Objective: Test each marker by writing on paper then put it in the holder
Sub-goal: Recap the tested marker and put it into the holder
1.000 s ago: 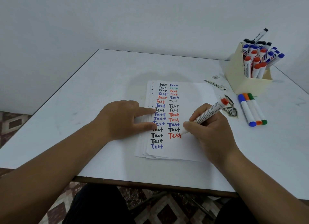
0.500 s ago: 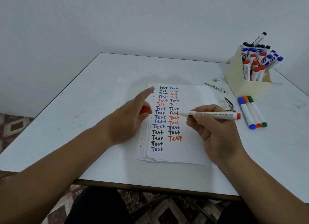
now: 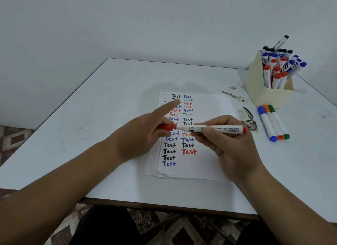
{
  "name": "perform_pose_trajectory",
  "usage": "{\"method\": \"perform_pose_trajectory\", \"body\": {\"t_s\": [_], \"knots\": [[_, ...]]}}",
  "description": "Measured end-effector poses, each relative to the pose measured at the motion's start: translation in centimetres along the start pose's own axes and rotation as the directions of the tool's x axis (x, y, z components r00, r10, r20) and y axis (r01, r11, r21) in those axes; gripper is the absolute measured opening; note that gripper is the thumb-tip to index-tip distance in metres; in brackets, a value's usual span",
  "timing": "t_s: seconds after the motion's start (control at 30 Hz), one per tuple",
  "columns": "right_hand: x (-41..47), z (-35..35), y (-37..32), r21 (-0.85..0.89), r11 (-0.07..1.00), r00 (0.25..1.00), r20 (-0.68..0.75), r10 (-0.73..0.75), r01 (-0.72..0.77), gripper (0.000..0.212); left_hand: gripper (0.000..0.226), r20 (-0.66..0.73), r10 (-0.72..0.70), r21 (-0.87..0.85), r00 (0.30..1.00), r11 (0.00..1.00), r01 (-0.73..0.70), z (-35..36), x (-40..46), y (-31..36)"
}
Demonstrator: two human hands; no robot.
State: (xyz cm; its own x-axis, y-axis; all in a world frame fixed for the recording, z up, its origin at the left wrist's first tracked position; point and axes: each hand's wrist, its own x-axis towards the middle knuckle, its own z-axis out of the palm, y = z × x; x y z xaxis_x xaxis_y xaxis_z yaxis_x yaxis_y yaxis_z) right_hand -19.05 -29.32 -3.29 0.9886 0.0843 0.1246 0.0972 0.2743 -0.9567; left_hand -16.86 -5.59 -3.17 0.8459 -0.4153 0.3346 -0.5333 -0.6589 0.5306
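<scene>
Parts of the left column of writing on the paper (image 3: 204, 164) are hidden behind the left hand (image 3: 142, 135), and the middle of the print along the marker (image 3: 215, 129) is covered by the right hand's (image 3: 231, 148) thumb. The marker is a white cylinder with a red end plug, held level above the paper, its bare nib pointing at the red cap (image 3: 165, 127). Nib and cap look just apart, though whether they touch is hard to tell. The left grip pinches the cap between thumb and curled fingers, with the index finger stretched straight out over the top of the sheet. The right grip is clenched round the marker's barrel.

The paper is a thin white stack, its lower edges fanned, lying flat on the smooth white bench (image 3: 109, 102). Two columns of the word "Test" in black, blue, red and green run down it; a bold red one ends the right column.

Beyond the paper's far right corner stands the holder (image 3: 259, 93), a cream, box-shaped tub crowded with capped markers in black, blue and red. Between paper and holder lie small dark scraps (image 3: 249, 123) of unclear make. Right of the paper, just before the holder, three markers (image 3: 273, 124) lie side by side, touching, capped blue, orange and green.
</scene>
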Motion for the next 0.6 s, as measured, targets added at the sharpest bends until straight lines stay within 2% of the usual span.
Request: {"method": "perform_pose_trajectory", "body": {"t_s": [0.37, 0.6], "knots": [[-0.2, 0.3, -0.1, -0.045, 0.999, 0.999, 0.033, 0.008, -0.006, 0.023, 0.079, 0.011, 0.098, -0.036, 0.995, 0.995, -0.097, 0.7, 0.1, 2.0], [-0.4, 0.4, 0.0, -0.130, 0.991, 0.999, 0.028, -0.040, 0.043, 0.024, 0.083, 0.012, 0.040, -0.063, 0.999, 0.997, -0.040, 1.6, 0.5, 2.3]]}}
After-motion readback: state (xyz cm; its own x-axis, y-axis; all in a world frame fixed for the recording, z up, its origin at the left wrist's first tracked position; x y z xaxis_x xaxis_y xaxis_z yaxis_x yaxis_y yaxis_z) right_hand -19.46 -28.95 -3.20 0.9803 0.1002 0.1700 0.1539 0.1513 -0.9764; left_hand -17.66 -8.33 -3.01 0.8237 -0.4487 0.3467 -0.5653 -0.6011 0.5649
